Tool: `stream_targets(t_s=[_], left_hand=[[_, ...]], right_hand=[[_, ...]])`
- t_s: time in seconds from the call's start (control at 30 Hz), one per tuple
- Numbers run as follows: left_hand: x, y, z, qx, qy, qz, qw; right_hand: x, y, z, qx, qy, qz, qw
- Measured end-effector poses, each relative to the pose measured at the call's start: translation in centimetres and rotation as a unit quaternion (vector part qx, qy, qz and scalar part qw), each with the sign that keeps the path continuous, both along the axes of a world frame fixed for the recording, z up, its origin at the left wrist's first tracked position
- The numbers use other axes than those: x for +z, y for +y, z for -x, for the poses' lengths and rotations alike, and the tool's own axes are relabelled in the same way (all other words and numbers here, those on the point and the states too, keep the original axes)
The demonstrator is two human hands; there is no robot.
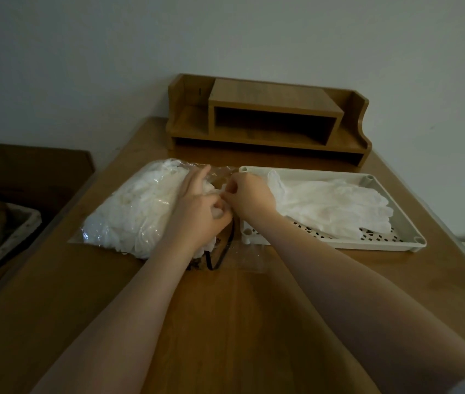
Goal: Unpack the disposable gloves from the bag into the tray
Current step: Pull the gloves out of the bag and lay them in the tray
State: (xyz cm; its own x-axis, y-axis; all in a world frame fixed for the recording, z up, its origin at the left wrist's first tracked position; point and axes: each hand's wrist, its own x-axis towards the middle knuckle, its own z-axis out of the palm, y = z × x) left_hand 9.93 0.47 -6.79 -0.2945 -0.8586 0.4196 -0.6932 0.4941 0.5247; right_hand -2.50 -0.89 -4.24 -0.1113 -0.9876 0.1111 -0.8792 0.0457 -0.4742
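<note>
Wooden bench (225,322) filled the near view, and your two bare forearms ran across it from the near edge toward the middle. Your left hand (197,211) lay on the clear plastic bag (140,206), its fingers curled and pinching white glove material at the bag's mouth. Your right hand (247,194) met it there, fingers closed tight on the same tuft, so both hands gripped one glove between them, just beside the tray's left rim. A black cord or strap (221,251) lay under the bag's near end; what it was, you could not tell.

The bag sat toward the bench's left edge, its long axis running from near-left to far-right, with the mouth facing the tray (396,245). Most of the gloves were in it. The tray lay to the right of your fingers, long side across the bench, and held a loose pile of gloves (333,206) over its perforated floor. Your right hand was the nearer one to it, so the carry looked like a short move rightward over the rim.

Beyond both, at the far edge, stood a wooden desk shelf (271,120) against the wall. No brand, label or writing could be read anywhere.
</note>
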Motion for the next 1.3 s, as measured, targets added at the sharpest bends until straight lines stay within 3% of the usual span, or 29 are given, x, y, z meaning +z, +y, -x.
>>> stream_targets(t_s=[0.07,0.17,0.27,0.37,0.6,0.63,0.73,0.8,0.83,0.9,0.97,1.03,1.17,1.3], left_hand=[[0.0,0.0,0.0,0.004,-0.044,0.016,0.999],[0.2,0.0,-0.1,0.045,-0.109,0.045,0.992],[0.4,0.0,-0.4,0.077,-0.127,0.085,0.985],[0.3,-0.1,-0.6,0.1,-0.143,0.122,0.977],[0.4,0.3,-0.4,0.147,-0.243,0.075,0.956],[0.5,0.4,-0.3,0.143,-0.256,0.068,0.954],[1.2,1.0,0.3,0.114,-0.244,0.042,0.962],[1.8,1.5,1.1,0.065,-0.163,0.039,0.984],[2.2,1.8,1.6,0.018,-0.096,0.057,0.994],[3.8,2.6,2.9,-0.071,0.032,0.118,0.99],[6.2,3.6,4.7,-0.127,0.135,0.109,0.977],[9.3,4.5,6.7,-0.177,0.205,0.013,0.963],[13.0,4.4,9.9,-0.174,0.122,-0.053,0.976],[14.2,3.8,11.5,-0.165,0.129,-0.04,0.977]], right_hand=[[0.0,0.2,0.2,0.018,-0.019,0.011,1.0],[0.9,1.2,0.6,0.041,-0.234,0.051,0.97],[2.6,2.2,1.4,0.042,-0.443,0.077,0.892],[3.9,3.3,2.0,0.058,-0.588,0.101,0.801],[5.6,4.8,4.6,0.026,-0.845,0.152,0.511],[5.9,5.0,5.4,0.031,-0.856,0.162,0.491],[6.7,5.6,7.9,0.029,-0.86,0.185,0.474],[7.3,6.0,9.5,0.031,-0.873,0.193,0.446],[7.6,6.1,10.2,0.033,-0.875,0.193,0.442],[8.2,6.6,11.2,0.051,-0.857,0.176,0.481],[8.6,7.0,11.4,0.075,-0.812,0.154,0.557],[9.1,7.5,11.5,0.084,-0.755,0.149,0.633],[10.1,8.3,12.9,0.094,-0.637,0.147,0.751],[9.9,8.9,14.7,0.088,-0.507,0.135,0.847]])
